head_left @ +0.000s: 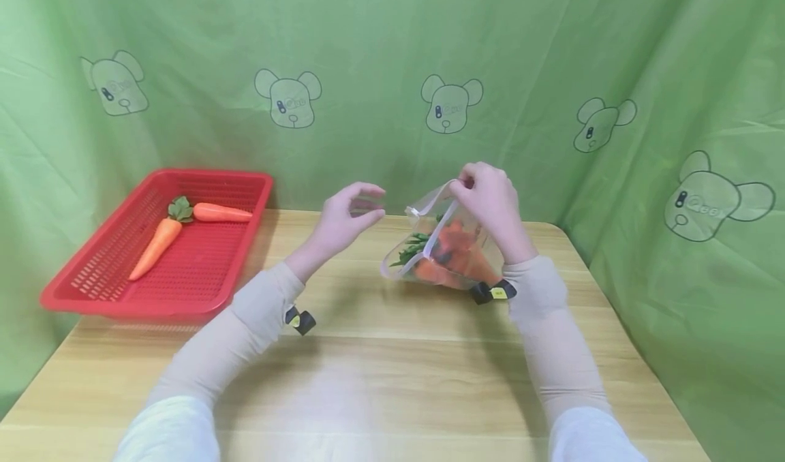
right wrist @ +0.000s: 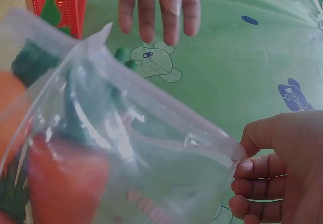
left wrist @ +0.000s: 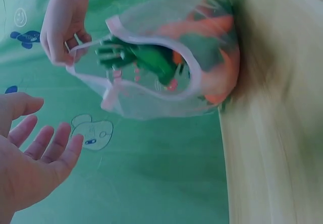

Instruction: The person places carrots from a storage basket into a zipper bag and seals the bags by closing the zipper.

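A limp, see-through plastic bag with pale trim [head_left: 439, 230], filled with orange carrot-shaped vegetables [head_left: 475, 261] and green leafy tops [head_left: 412, 247], is pinched at its upper rim between the thumb and fingers of a person's right hand [head_left: 490, 193], near the far side of a pale wood-grain tabletop [head_left: 368, 380]. The bag's mouth is seen gaping in the left wrist view; whether the base is fully rested on the wood cannot be told. The left hand [head_left: 343, 213] is held empty beside the bag, its fingers loosely bent and parted from the thumb. At left, a leaf-topped orange carrot [head_left: 156, 245] and a second orange carrot lying crosswise [head_left: 222, 212] are contained in a red perforated plastic basket [head_left: 153, 307]. By its look, the bag can be judged soft, slick and easily creased, with most weight gathered low among the firmer vegetables; the trimmed rim would be best gripped at two opposite points and the base supported from below, since thin film could be stretched by a one-sided pinch.
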Demonstrator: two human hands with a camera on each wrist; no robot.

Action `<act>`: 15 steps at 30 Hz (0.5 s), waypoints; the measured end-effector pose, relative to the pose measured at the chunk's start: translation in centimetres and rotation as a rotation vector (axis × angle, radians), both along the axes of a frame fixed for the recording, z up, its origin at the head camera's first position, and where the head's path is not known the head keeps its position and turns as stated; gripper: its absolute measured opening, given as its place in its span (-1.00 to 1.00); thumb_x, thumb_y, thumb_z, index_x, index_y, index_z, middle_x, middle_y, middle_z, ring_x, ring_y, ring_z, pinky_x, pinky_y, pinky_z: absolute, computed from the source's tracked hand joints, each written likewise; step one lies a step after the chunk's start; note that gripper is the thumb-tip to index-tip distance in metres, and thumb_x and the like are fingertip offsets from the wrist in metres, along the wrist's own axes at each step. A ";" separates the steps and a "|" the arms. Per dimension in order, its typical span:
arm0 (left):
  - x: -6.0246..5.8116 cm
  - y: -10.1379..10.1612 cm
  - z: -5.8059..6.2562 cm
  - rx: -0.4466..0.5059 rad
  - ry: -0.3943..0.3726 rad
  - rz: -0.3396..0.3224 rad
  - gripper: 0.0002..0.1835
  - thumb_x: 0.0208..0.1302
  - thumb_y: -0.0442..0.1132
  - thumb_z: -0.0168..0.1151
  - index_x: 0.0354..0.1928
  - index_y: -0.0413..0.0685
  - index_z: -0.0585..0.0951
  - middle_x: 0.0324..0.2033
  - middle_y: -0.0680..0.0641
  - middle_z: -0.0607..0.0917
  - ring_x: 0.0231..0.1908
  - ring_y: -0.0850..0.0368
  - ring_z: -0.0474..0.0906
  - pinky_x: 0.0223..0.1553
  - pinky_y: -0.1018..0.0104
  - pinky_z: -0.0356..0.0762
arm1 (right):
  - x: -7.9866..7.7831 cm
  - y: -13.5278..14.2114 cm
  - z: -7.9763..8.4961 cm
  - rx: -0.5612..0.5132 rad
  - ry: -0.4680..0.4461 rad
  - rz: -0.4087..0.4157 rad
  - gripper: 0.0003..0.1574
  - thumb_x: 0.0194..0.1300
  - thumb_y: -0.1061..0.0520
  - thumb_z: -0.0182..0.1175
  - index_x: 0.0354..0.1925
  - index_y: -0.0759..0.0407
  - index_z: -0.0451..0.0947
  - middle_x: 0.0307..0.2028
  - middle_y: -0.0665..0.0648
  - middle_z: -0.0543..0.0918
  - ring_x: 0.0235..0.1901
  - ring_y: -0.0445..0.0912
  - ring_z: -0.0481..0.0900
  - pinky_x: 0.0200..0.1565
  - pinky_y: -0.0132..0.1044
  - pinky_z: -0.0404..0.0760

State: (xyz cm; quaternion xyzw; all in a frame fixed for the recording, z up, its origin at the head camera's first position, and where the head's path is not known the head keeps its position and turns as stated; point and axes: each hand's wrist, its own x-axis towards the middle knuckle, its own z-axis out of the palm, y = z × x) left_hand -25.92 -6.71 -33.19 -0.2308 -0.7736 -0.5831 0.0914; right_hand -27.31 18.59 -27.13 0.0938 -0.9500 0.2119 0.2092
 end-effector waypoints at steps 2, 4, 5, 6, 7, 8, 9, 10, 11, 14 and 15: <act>0.0 -0.5 0.2 -0.006 0.000 0.016 -0.61 0.21 -0.35 0.31 0.10 -0.14 0.55 0.08 -0.14 0.63 0.00 -0.06 0.65 -0.02 0.25 0.66 | 0.1 0.3 0.3 -0.009 0.015 -0.005 -0.78 0.18 0.10 0.04 -0.44 0.20 0.53 -0.40 0.19 0.56 -0.41 0.06 0.46 -0.43 -0.18 0.37; 0.0 -1.1 0.4 -0.015 -0.001 0.031 -0.62 0.21 -0.34 0.31 0.09 -0.14 0.55 0.06 -0.14 0.64 -0.01 -0.06 0.65 -0.01 0.22 0.66 | 0.2 0.6 0.8 -0.022 0.027 -0.009 -0.76 0.20 0.09 0.03 -0.42 0.23 0.55 -0.39 0.20 0.57 -0.41 0.07 0.47 -0.41 -0.18 0.38; 0.0 -1.4 0.4 -0.018 0.000 0.039 -0.62 0.21 -0.34 0.31 0.09 -0.14 0.55 0.05 -0.14 0.64 -0.01 -0.07 0.64 -0.01 0.20 0.66 | 0.2 0.7 1.0 -0.029 0.035 -0.012 -0.74 0.21 0.09 0.04 -0.41 0.24 0.56 -0.38 0.21 0.58 -0.40 0.07 0.48 -0.41 -0.18 0.39; 0.0 -1.7 0.5 -0.021 0.002 0.047 -0.62 0.21 -0.34 0.31 0.09 -0.15 0.55 0.05 -0.14 0.64 -0.02 -0.07 0.64 -0.01 0.18 0.65 | 0.2 0.9 1.3 -0.038 0.045 -0.017 -0.74 0.22 0.09 0.04 -0.40 0.25 0.57 -0.37 0.22 0.59 -0.40 0.07 0.48 -0.39 -0.18 0.39; 0.1 -1.9 0.7 -0.025 0.005 0.054 -0.62 0.22 -0.34 0.31 0.09 -0.15 0.55 0.04 -0.15 0.65 -0.02 -0.08 0.64 0.00 0.16 0.65 | 0.3 1.0 1.7 -0.050 0.056 -0.022 -0.73 0.22 0.09 0.04 -0.40 0.26 0.57 -0.37 0.24 0.60 -0.40 0.07 0.48 -0.38 -0.19 0.39; 0.1 -2.2 0.8 -0.033 0.007 0.063 -0.62 0.22 -0.34 0.30 0.09 -0.16 0.55 0.04 -0.16 0.65 -0.02 -0.08 0.64 0.00 0.15 0.65 | 0.3 1.2 2.0 -0.066 0.068 -0.027 -0.72 0.24 0.10 0.04 -0.38 0.27 0.57 -0.37 0.25 0.60 -0.39 0.07 0.47 -0.37 -0.20 0.39; 0.1 -2.5 1.0 -0.039 0.010 0.072 -0.62 0.22 -0.33 0.30 0.09 -0.16 0.55 0.04 -0.17 0.64 -0.02 -0.09 0.65 0.00 0.13 0.65 | 0.4 1.3 2.4 -0.087 0.084 -0.032 -0.72 0.25 0.11 0.04 -0.37 0.29 0.58 -0.36 0.27 0.61 -0.39 0.07 0.47 -0.35 -0.21 0.40; 0.1 -2.8 1.1 -0.046 0.011 0.082 -0.62 0.23 -0.33 0.30 0.09 -0.15 0.55 0.04 -0.18 0.64 -0.02 -0.09 0.64 0.01 0.12 0.64 | 0.4 1.5 2.7 -0.111 0.105 -0.039 -0.71 0.25 0.12 0.03 -0.36 0.31 0.58 -0.34 0.28 0.62 -0.38 0.06 0.47 -0.33 -0.22 0.40; 0.1 -3.1 1.3 -0.051 0.012 0.090 -0.62 0.23 -0.33 0.30 0.10 -0.15 0.54 0.04 -0.19 0.64 -0.02 -0.10 0.64 0.02 0.11 0.64 | 0.4 1.6 3.0 -0.138 0.128 -0.047 -0.71 0.26 0.14 0.03 -0.36 0.33 0.58 -0.33 0.30 0.63 -0.37 0.05 0.47 -0.31 -0.23 0.41; 0.1 -4.2 1.9 -0.074 0.007 0.127 -0.61 0.24 -0.31 0.29 0.12 -0.13 0.54 0.05 -0.19 0.64 0.00 -0.08 0.63 0.04 0.11 0.62 | 0.2 1.9 3.8 -0.189 0.170 -0.069 -0.71 0.27 0.15 0.02 -0.34 0.36 0.58 -0.31 0.30 0.62 -0.35 0.02 0.45 -0.28 -0.26 0.40; 0.0 -4.7 2.2 -0.079 0.004 0.140 -0.61 0.24 -0.30 0.28 0.13 -0.12 0.53 0.05 -0.19 0.64 0.00 -0.08 0.63 0.04 0.10 0.62 | 0.1 1.9 3.9 -0.183 0.173 -0.070 -0.71 0.26 0.15 0.02 -0.34 0.36 0.57 -0.32 0.30 0.62 -0.35 0.03 0.44 -0.29 -0.26 0.40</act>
